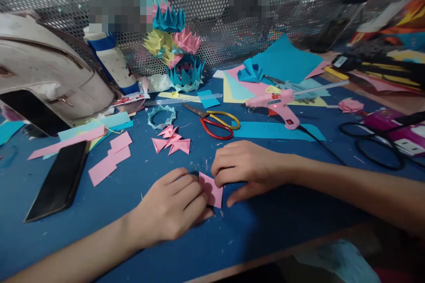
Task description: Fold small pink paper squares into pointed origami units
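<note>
A small pink paper piece [212, 192] is on the blue table between my two hands. My left hand [175, 203] is closed on its left side, the fingers curled over it and partly hiding it. From the upper right, my right hand [247, 168] touches the paper's edge with bent fingertips, its thumb spread away below. Beyond the paper is a cluster of folded pink paper points [171, 139], with a light-blue folded paper ring [161, 117] behind it. Scissors with red and yellow handles [217, 124] rest to the right of the ring.
A pink glue gun [277, 102] lies over a blue paper strip [282, 130]. Pink paper rectangles [111, 159] and a black phone [59, 181] are at left. Folded paper flowers [186, 70], a bottle [114, 62] and a bag [49, 62] stand behind. A cable [361, 150] coils at right.
</note>
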`<state>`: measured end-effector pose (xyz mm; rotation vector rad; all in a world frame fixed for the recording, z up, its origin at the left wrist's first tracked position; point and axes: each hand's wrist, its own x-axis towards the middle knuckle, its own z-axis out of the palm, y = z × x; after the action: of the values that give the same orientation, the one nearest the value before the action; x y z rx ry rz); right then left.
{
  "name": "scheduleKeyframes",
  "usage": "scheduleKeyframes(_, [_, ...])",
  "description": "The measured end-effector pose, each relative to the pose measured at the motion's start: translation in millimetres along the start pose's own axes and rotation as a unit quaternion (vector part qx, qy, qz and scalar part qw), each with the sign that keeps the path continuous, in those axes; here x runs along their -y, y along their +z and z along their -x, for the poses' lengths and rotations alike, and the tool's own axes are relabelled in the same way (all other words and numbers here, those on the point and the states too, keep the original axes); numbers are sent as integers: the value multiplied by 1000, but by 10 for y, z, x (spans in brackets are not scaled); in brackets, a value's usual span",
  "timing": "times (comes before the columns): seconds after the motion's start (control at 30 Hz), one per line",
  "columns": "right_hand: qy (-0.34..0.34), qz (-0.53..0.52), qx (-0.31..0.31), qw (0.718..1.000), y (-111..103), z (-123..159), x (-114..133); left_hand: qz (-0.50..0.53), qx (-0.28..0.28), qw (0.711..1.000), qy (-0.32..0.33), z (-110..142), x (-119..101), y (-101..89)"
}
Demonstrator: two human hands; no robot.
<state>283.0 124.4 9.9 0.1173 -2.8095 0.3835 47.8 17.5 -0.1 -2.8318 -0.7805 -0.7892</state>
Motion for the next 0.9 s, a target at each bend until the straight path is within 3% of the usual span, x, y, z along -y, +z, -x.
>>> scheduleKeyframes(0.3, [41,-2,-19,999,75,-57,118,8,3,1000,-19,-21,-8,-37])
scheduleKeyframes(0.6, [102,-54,-35,993,134,-75,169,182,38,979,-77,47,142,-106])
scheduleKeyframes(0.9, [115,-43,-49,991,165,-96,176,273,68,957,-70,46,273,-131])
